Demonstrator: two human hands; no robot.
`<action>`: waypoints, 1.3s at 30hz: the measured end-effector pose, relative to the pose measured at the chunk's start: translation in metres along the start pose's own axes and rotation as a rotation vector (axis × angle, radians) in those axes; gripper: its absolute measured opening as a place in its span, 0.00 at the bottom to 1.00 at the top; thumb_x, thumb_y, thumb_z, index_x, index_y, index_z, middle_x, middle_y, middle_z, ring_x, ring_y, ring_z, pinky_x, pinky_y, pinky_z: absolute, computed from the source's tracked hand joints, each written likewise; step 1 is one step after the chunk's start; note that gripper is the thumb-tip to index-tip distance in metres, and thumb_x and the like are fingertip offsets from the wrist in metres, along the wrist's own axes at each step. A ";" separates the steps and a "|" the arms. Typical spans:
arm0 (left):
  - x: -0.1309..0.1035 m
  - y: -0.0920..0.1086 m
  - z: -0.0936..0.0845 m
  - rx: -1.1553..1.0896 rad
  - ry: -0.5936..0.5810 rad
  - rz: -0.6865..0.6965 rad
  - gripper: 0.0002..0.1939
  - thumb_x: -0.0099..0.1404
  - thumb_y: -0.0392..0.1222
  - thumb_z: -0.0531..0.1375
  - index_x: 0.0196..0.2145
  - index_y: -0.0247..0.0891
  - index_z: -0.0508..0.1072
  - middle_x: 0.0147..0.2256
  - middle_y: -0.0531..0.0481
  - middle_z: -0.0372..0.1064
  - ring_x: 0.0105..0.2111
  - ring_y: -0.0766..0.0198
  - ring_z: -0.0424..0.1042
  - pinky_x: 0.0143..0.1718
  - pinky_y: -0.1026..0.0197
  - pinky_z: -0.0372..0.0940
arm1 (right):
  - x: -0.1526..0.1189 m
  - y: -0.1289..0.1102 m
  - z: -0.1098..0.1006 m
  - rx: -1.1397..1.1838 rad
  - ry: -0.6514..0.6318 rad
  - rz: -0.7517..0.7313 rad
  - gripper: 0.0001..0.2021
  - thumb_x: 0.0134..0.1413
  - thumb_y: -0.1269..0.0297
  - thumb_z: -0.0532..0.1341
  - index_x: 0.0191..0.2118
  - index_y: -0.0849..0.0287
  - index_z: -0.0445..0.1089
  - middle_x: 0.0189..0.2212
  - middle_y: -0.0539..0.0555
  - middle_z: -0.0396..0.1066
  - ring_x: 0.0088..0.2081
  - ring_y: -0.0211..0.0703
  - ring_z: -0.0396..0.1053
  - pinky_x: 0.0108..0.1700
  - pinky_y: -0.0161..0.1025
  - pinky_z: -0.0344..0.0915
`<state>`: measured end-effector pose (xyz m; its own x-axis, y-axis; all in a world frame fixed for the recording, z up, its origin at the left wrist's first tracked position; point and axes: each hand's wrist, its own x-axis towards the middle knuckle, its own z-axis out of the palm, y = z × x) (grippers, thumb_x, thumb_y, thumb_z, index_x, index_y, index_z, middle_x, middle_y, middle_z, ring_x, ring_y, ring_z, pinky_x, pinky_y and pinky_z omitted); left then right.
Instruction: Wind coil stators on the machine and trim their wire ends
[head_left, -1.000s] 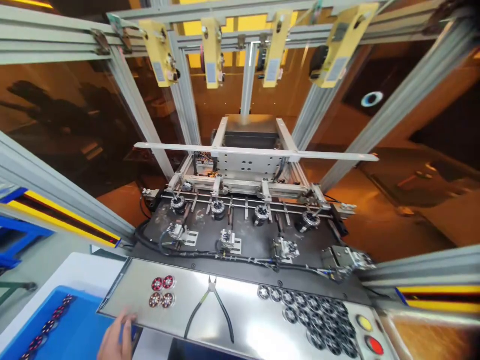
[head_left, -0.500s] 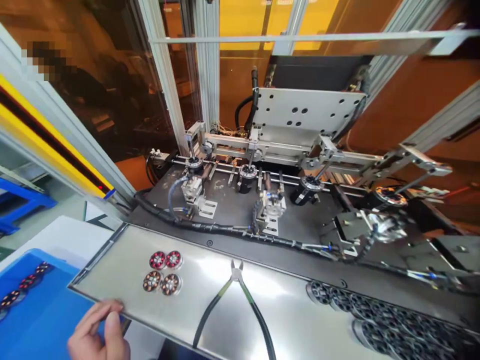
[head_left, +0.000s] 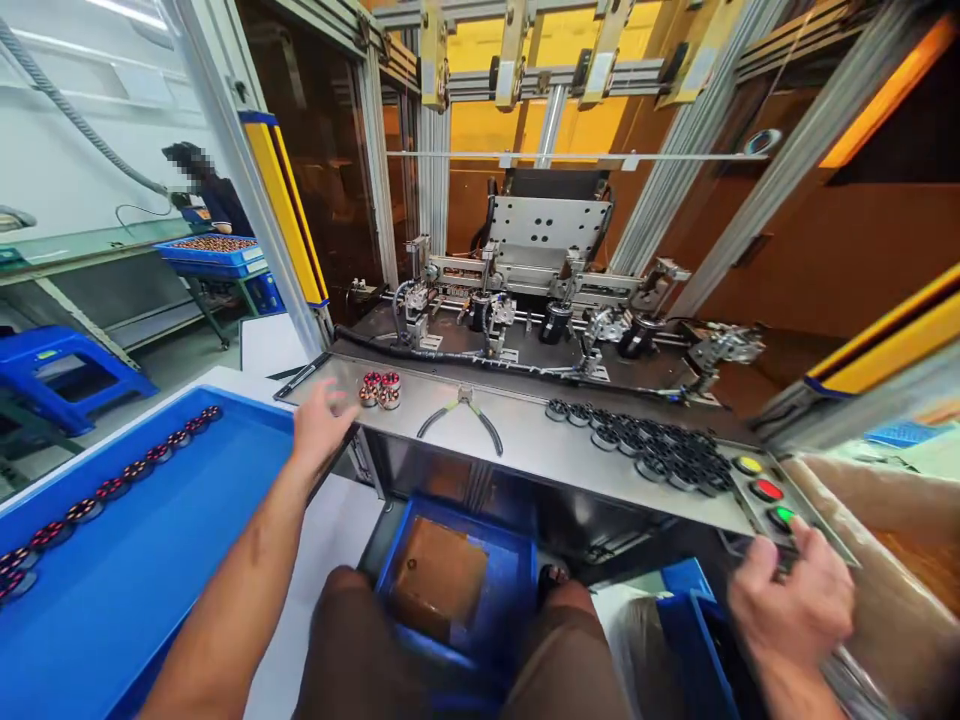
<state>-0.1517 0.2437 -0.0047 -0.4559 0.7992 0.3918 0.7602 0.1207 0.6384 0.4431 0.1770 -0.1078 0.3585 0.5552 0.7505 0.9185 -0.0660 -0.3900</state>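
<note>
My left hand (head_left: 324, 418), slightly blurred and empty, hovers with its fingers apart at the left end of the metal ledge (head_left: 420, 385). Just right of its fingertips sit several small round wound motor stators (head_left: 380, 390), with red and copper-coloured windings. Diagonal cutters (head_left: 465, 405) lie beside them, handles spread toward me. At the far right, my right hand (head_left: 799, 590) is at the button panel, loosely curled with its fingers apart. One fingertip is at the lit green button (head_left: 784, 515); contact is hard to tell. Nothing shows in that hand.
Black ring-shaped parts (head_left: 645, 440) crowd the ledge's right side. Behind stands a machine with metal clamps (head_left: 499, 320) and black cylinders (head_left: 555, 322). A blue tray (head_left: 172, 560) with a row of stators is left; a cardboard-bearing blue bin (head_left: 397, 590) is below. A co-worker (head_left: 217, 190) is far left.
The view has drawn back and widened. My left hand has moved from the ledge's front edge to beside the stators, opening its fingers. My right hand has come into view at the buttons.
</note>
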 end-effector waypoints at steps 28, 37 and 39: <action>-0.181 0.059 -0.053 -0.753 0.021 0.151 0.36 0.58 0.38 0.67 0.60 0.40 0.56 0.52 0.38 0.75 0.48 0.57 0.78 0.52 0.52 0.72 | -0.018 -0.110 -0.055 0.481 -0.198 -0.132 0.22 0.61 0.52 0.58 0.52 0.65 0.71 0.47 0.67 0.75 0.47 0.57 0.74 0.49 0.53 0.71; -0.281 0.073 -0.049 -0.919 -0.252 0.429 0.37 0.63 0.22 0.60 0.64 0.48 0.57 0.55 0.42 0.73 0.54 0.60 0.74 0.54 0.58 0.71 | -0.076 -0.270 -0.123 1.285 -1.102 0.092 0.17 0.55 0.51 0.65 0.26 0.58 0.66 0.22 0.48 0.64 0.24 0.34 0.58 0.28 0.35 0.58; -0.287 0.073 -0.047 -0.919 -0.315 0.441 0.37 0.64 0.22 0.59 0.65 0.48 0.56 0.57 0.41 0.72 0.54 0.60 0.74 0.53 0.59 0.72 | -0.082 -0.274 -0.124 1.330 -1.181 0.188 0.19 0.55 0.49 0.65 0.24 0.58 0.63 0.20 0.45 0.59 0.24 0.33 0.54 0.27 0.34 0.54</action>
<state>0.0128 -0.0050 -0.0398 0.0144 0.7957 0.6055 0.1281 -0.6020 0.7881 0.1830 0.0467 0.0038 -0.4138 0.8995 0.1405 -0.0697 0.1226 -0.9900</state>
